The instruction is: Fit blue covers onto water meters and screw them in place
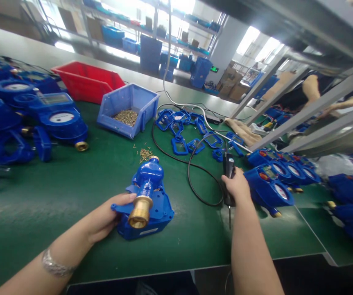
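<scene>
My left hand [110, 215] grips the left side of a blue water meter [148, 180], which lies face down on the green bench with its brass threaded end towards me. Its fingertips are partly hidden behind the meter. To the right, my right hand [238, 186] is closed round a black electric screwdriver [229, 164], whose thin bit points down towards the near edge. A black cable loops on the bench beside the screwdriver. Just beyond the meter lies a small pile of brass screws [146, 154].
A blue bin [147, 116] of screws and a red bin [84, 82] stand at the back. Several blue frames [179, 145] lie behind the cable. Meters crowd the left [61, 119] and right [268, 184]. Beyond slanted metal posts, another person's arm [311, 88] shows.
</scene>
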The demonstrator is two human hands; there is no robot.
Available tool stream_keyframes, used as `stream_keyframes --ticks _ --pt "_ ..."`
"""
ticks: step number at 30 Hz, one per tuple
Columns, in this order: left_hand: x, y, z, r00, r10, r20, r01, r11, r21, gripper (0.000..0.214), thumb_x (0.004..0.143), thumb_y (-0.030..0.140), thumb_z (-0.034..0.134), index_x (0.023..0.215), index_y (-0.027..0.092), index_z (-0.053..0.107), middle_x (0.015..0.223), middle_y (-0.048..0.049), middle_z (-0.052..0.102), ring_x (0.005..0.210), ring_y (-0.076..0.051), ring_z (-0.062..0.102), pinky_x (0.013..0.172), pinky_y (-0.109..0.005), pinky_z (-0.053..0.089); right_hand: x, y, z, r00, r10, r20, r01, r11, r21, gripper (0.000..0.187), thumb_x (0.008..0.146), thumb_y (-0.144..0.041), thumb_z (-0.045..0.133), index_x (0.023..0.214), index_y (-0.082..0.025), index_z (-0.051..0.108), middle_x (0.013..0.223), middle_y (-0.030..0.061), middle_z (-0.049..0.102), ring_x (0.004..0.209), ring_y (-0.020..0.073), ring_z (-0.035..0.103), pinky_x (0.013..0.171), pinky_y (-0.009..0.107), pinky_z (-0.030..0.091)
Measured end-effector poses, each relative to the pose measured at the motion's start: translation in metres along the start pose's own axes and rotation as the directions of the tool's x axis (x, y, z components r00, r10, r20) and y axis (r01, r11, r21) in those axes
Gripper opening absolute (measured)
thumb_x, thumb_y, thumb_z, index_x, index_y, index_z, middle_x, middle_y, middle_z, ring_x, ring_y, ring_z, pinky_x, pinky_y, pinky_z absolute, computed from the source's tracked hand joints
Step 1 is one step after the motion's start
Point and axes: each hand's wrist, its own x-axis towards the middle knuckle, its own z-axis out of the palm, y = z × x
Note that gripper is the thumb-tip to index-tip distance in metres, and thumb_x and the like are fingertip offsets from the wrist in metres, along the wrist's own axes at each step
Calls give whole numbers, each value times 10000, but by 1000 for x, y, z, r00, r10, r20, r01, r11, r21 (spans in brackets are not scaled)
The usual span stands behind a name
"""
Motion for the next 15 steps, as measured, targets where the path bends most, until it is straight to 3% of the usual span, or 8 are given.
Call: stream_keyframes --ticks 3,5,6,8,10,13,15 --pt "2 -4 1 999 24 41 -23 999 -25 260 664 293 738 848 110 710 815 -67 740 692 -147 680 662 -195 540 -19 -13 -22 990 -131 -50 140 941 309 614 659 -300 682 1207 -176 436 956 93 608 874 270 623 852 476 488" --pt "2 -4 2 998 39 42 -36 997 -64 231 643 292 758 791 121 709 770 -49 736 677 -145 678 650 -191 540 -36 -29 -38 974 -195 -113 226 824 520 633 623 -399 662 1171 -221 398 871 38 592 688 224 616 710 458 531" --pt "2 -5 2 998 42 43 -38 996 -84 226 633 298 767 764 125 707 750 -42 734 676 -147 679 650 -193 543 -45 -40 -44 958 -229 -175 288 729 621 596 593 -402 663 1107 -234 412 837 16 581 639 203 600 672 441 536" --pt "2 -5 2 997 52 48 -47 993 -105 224 624 305 776 748 131 706 734 -32 731 682 -151 681 655 -198 548 -63 -62 -53 904 -325 -278 396 393 830 469 536 -254 697 955 -204 491 783 19 591 633 199 597 651 419 536" --pt "3 -7 1 997 65 49 -60 993 -100 219 655 309 755 778 133 709 767 -35 735 703 -155 685 677 -209 555 -79 -84 -54 893 -353 -278 368 217 904 424 524 -153 677 919 -202 529 719 -6 591 605 162 576 605 348 530" --pt "2 -7 1 995 80 55 -75 994 -81 194 735 293 688 845 135 708 821 -43 739 746 -160 692 718 -223 559 -95 -107 -46 901 -394 -180 269 183 945 424 551 -137 653 954 -218 548 643 -41 576 527 125 541 526 274 489" --pt "1 -7 2 991 98 92 -90 992 -88 191 768 284 651 883 140 701 869 -52 739 786 -170 697 738 -233 558 -97 -115 -39 869 -467 -166 294 215 931 396 568 -146 653 947 -202 553 587 -47 564 467 132 523 477 270 455"
